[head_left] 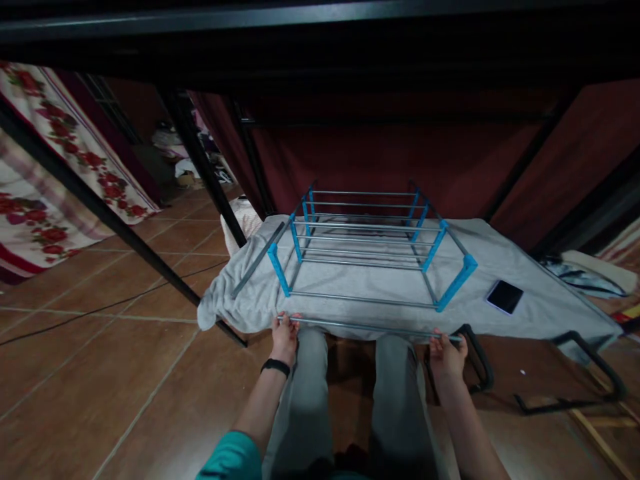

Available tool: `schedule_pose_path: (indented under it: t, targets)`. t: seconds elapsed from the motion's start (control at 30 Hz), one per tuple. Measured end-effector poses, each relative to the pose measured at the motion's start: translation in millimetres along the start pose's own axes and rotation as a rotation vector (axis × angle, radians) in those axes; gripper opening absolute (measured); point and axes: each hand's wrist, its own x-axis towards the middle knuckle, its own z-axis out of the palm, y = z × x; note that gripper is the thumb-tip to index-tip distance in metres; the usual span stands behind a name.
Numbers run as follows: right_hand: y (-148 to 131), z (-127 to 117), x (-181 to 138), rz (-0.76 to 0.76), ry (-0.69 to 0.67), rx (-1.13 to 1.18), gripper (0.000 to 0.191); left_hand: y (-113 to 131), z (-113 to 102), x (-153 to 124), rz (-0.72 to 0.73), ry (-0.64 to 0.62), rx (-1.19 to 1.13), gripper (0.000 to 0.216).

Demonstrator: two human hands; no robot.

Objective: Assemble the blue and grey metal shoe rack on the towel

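A thin grey metal rod (360,326) lies level across my lap, in front of the rack. My left hand (285,337) grips its left end, and my right hand (447,355) has fingers closed around the right end. Just beyond stands a rack (357,301) of grey metal tubes joined by bright blue plastic connectors (454,285). Its front left and right blue pieces slant outward, with no rod between their upper ends. Left of the rack, more loose grey tubes (257,261) rest on the cloth.
A grey cloth (345,280) covers the low surface under the rack. On its right lies a dark-screened phone or tablet (505,297). Black metal posts (200,157) rise at the left, and a dark frame (320,20) crosses overhead. Black curved chair-like arms (590,353) stand at lower right.
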Motion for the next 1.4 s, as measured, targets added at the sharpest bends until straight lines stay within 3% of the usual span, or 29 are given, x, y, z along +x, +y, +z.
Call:
schedule_pose_path:
  t: [0.17, 0.43, 0.73, 0.87, 1.13, 1.4]
  targets:
    - [-11, -17, 1, -0.029, -0.042, -0.03, 0.049, -2, -2, -11, -0.023, 0.003, -0.002, 0.015]
    - [-1, -38, -8, 0.048, -0.014, -0.074, 0.047, 18, -7, -11, -0.028, 0.014, -0.016, 0.012]
    - [14, -57, -2, 0.147, -0.123, -0.102, 0.037, 49, -44, -20, -0.05, 0.032, 0.018, 0.019]
    - [17, -47, 14, 0.188, -0.192, -0.124, 0.034, 57, -55, -21, -0.024, 0.038, 0.037, 0.02]
    - [4, 10, 44, 0.146, -0.116, -0.064, 0.038, 53, -19, -1, -0.036, 0.039, -0.037, 0.025]
    - [17, 10, 60, 0.202, -0.046, -0.077, 0.017, 42, 16, 16, -0.048, -0.012, -0.024, 0.021]
